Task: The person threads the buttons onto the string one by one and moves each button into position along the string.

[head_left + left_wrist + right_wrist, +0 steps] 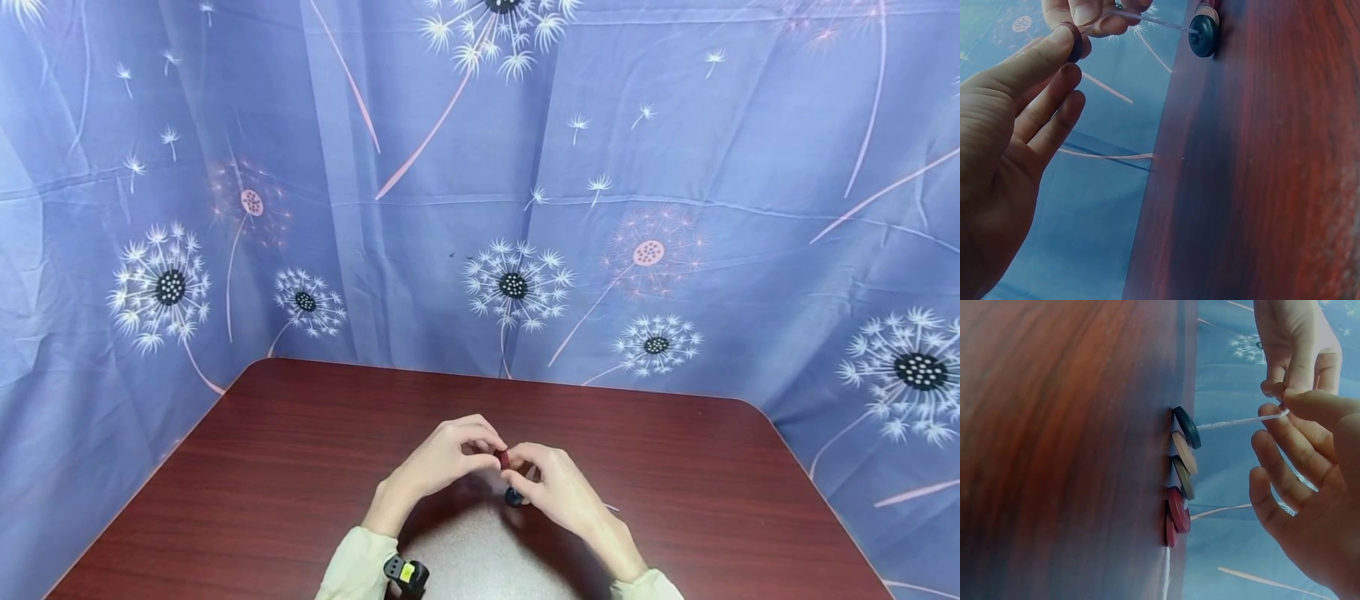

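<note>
My left hand pinches a dark red button between thumb and forefinger; the other fingers are loosely bent. Beside it, my right hand pinches a whitish string close to the button, its fingertips partly hiding the string's end. From there the string runs down to a dark button on the table. Behind that one, a beige button, an olive button and two red buttons stand in a row, leaning on each other. Whether the string passes through the held button, I cannot tell.
The dark red wooden table has rounded far corners. A blue curtain printed with dandelions hangs behind and beside it. More string trails from the last red button along the tabletop. A black wrist device sits at the left sleeve.
</note>
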`<state>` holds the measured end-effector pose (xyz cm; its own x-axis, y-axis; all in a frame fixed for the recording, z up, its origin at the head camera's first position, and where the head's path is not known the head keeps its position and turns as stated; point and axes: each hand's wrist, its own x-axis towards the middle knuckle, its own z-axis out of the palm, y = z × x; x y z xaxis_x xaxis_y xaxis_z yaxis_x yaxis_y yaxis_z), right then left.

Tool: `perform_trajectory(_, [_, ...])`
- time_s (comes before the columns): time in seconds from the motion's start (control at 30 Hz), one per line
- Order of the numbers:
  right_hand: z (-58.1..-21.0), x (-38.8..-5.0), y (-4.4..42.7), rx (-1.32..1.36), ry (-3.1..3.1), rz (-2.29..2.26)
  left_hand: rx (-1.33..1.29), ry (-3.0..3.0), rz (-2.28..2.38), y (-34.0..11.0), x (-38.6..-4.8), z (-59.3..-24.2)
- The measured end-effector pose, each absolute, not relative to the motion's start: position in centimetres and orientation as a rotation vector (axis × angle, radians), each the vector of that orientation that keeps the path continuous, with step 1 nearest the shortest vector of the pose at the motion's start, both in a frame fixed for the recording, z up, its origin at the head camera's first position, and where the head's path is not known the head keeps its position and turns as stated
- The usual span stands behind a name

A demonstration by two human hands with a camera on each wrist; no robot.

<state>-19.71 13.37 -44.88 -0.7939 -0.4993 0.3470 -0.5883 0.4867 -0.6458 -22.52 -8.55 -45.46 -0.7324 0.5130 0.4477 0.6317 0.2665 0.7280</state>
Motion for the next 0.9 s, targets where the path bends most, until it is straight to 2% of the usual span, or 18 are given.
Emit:
perform_trajectory(0.37, [-44.71,-19.53,13.29,0.931,-2.598,1.366,-0.858,-2.56,-1.356,-8.4,-22.14,-44.96])
perform_trajectory(0.9, [-44.8,-19.54,13.11,0.873,-2.582,1.375,-0.869,-2.557,-1.369,-8.31,-22.03,-44.8])
